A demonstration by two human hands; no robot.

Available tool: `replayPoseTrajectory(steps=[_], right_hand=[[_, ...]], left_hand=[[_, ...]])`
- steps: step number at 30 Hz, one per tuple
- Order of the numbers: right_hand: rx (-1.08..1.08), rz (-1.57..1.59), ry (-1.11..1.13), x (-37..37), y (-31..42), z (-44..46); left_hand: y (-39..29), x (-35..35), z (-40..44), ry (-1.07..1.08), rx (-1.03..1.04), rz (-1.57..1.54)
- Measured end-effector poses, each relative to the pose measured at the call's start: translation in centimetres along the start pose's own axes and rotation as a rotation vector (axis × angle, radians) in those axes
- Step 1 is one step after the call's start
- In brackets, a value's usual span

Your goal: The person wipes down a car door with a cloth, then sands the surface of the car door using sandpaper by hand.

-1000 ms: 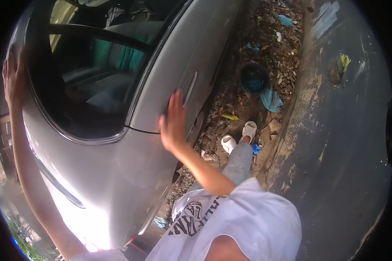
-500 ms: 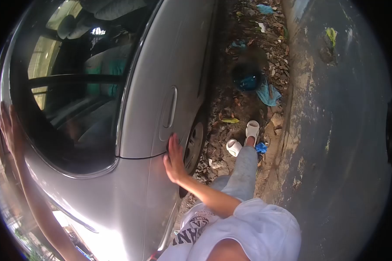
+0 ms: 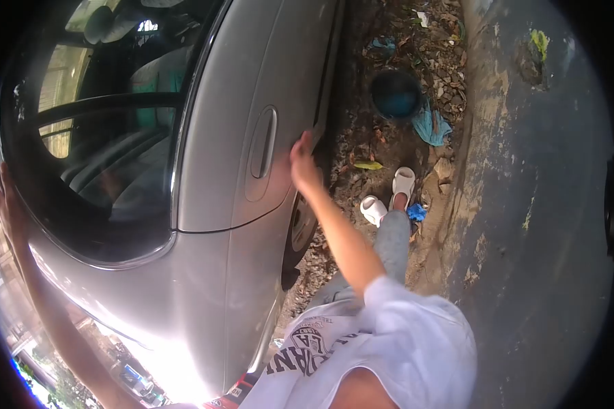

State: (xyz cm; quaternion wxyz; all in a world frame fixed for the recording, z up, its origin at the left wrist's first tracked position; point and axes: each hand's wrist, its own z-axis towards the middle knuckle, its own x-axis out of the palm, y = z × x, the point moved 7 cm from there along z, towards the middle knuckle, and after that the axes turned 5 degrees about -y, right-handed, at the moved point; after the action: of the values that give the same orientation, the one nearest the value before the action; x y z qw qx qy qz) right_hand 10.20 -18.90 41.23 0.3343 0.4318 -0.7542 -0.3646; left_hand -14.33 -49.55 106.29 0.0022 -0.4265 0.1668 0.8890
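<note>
A silver car point(image 3: 239, 75) fills the left side of the view. My left hand point(image 3: 7, 204) lies against its far side, beside the dark window glass point(image 3: 109, 225), with the fingers stretched out and nothing in them. Near the door handle point(image 3: 264, 143), my right hand point(image 3: 305, 163) is held edge-on by the side of the door. Its fingers point away from me and look extended, and I see no object in it. Whether the right hand touches the car cannot be made out.
A dark bucket point(image 3: 396, 94) stands on the littered dirt strip beside a teal cloth point(image 3: 431, 125). My feet wear white slides point(image 3: 403, 183). A blue scrap point(image 3: 417, 212) lies by them. The grey wall point(image 3: 539, 204) runs along the right.
My right hand has moved from the panel below the handle to the handle's right side and turned edge-on. My left hand stays at the car's far side. The view has shifted.
</note>
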Motion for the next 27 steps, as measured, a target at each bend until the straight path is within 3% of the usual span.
replayPoseTrajectory(steps=[1, 2, 3, 6, 7, 10, 11, 12, 14, 16, 18, 22, 24, 27], right_hand=[[-0.005, -0.08, -0.054, -1.4, -1.2, 5.0], [0.09, 0.044, -0.033, -1.8, -1.2, 5.6], [-0.006, 0.049, -0.082, -0.3, -1.8, 4.0], [-0.268, -0.239, -0.084, 4.6, 0.2, -11.8], [-0.237, -0.326, 0.008, 6.0, 0.2, -16.3], [-0.105, -0.306, -0.001, 2.2, 2.5, -7.2], [-0.095, 0.083, -0.025, -0.1, 3.1, -1.4], [-0.083, 0.046, -0.036, -1.9, 2.8, 3.9], [-0.055, 0.039, -0.04, -1.5, 2.9, 4.4], [-0.271, -0.196, -0.099, 2.2, 2.5, -6.0], [-0.308, -0.435, 0.078, 5.3, 2.2, -16.3], [-0.328, -0.106, -0.038, 1.1, 5.1, -1.2], [-0.349, -0.216, -0.102, -1.4, 8.5, 6.2], [-0.508, -0.218, -0.113, 2.0, 7.2, -2.8]], left_hand=[[-0.2, 0.0, -0.3, 0.018, -0.026, 0.024], [-0.2, -0.1, -0.2, 0.04, -0.044, 0.049], [0.5, -0.4, 0.4, 0.042, -0.039, 0.049], [2.3, 0.6, 0.4, 0.199, -0.1, 0.079], [1.3, 0.5, 0.3, 0.216, -0.081, 0.139], [-6.1, -1.1, -1.5, 0.216, -0.044, 0.298], [-8.5, -1.9, -2.1, 0.214, -0.028, 0.355], [-10.3, -2.5, -2.9, 0.209, -0.019, 0.408], [-12.6, -3.2, -3.5, 0.231, -0.083, 0.423], [-13.5, -3.2, -3.8, 0.248, -0.161, 0.431], [-14.2, -3.1, -3.7, 0.249, -0.147, 0.421], [-12.2, -3.1, -3.9, 0.183, -0.089, 0.366], [-10.2, -2.9, -3.3, 0.128, -0.019, 0.308], [-6.5, -1.7, -1.8, 0.053, 0.108, 0.228]])
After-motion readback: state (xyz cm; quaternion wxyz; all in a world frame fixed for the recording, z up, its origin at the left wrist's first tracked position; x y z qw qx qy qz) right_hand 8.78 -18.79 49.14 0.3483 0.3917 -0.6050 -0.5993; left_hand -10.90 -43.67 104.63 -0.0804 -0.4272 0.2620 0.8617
